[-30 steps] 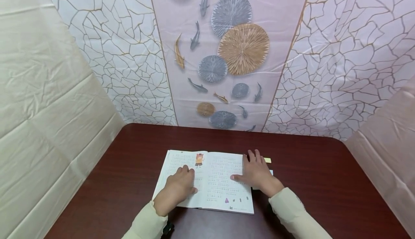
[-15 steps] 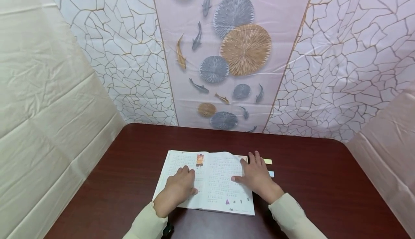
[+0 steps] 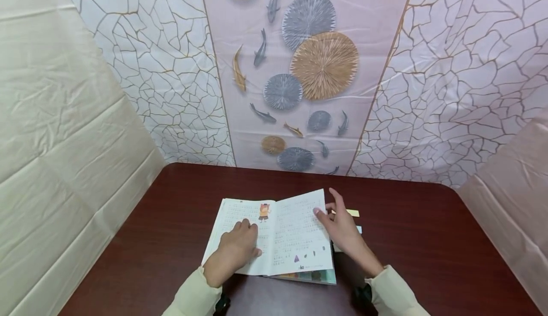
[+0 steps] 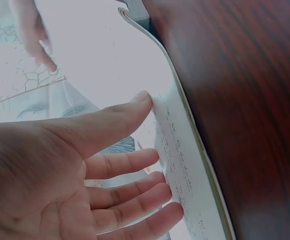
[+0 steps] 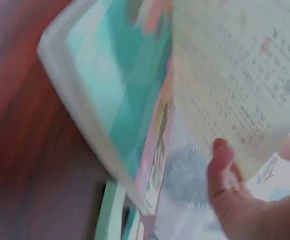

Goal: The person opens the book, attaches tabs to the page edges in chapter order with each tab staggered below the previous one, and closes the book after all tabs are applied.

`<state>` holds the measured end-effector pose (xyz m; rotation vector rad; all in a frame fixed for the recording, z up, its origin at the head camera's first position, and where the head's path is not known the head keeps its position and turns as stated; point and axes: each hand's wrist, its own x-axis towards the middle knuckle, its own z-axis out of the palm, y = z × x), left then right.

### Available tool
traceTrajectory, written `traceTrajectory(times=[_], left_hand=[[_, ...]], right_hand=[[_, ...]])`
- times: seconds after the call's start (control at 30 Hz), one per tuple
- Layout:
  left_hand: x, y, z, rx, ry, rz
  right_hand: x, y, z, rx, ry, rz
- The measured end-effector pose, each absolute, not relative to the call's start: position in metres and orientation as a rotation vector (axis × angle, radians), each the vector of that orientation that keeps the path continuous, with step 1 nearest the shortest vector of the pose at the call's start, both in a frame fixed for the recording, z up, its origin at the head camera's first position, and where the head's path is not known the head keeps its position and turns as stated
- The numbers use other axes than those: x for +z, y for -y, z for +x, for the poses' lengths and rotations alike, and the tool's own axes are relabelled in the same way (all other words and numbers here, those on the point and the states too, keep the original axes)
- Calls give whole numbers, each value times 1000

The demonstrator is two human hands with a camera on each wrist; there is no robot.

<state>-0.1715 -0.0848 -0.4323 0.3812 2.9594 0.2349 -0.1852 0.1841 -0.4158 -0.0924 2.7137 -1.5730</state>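
2 hands [image 3: 235,247] [image 3: 344,230] (1 book [image 3: 287,235])

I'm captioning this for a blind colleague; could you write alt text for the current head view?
A person's right hand holds a raised page of an open book, a colourful page beneath, while the left hand rests on the left-hand page. The book lies on a reddish-brown table before a pink panel printed with fish.
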Motion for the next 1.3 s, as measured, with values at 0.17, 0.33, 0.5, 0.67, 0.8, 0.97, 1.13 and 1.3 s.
traceTrajectory(times=[0.17,0.33,0.5,0.67,0.8,0.97,1.13,1.3], left_hand=[[-434,85,-170,242,-2968,404],[-434,85,-168,264,-2968,418],[-434,81,-167,369,-2978,517],[-438,76,-164,502,-2961,832],[-443,74,-161,451,-2951,966],[-445,76,-166,470,-2896,1009],[-441,84,-177,971,-2719,808],[-427,101,-186,1550,-2413,433]], right_hand=[[-414,-176,-177,-2036,-2320,-73],[-420,-161,-171,-2182,-2120,-72],[-429,-150,-164,-2153,-2151,-51],[-436,-145,-161,-2166,-2148,-37],[-439,-141,-161,-2155,-2174,-99],[-442,-135,-160,-2182,-2203,-161],[-443,-126,-157,-1988,-2390,-415],[-442,-118,-153,-1595,-2598,-686]])
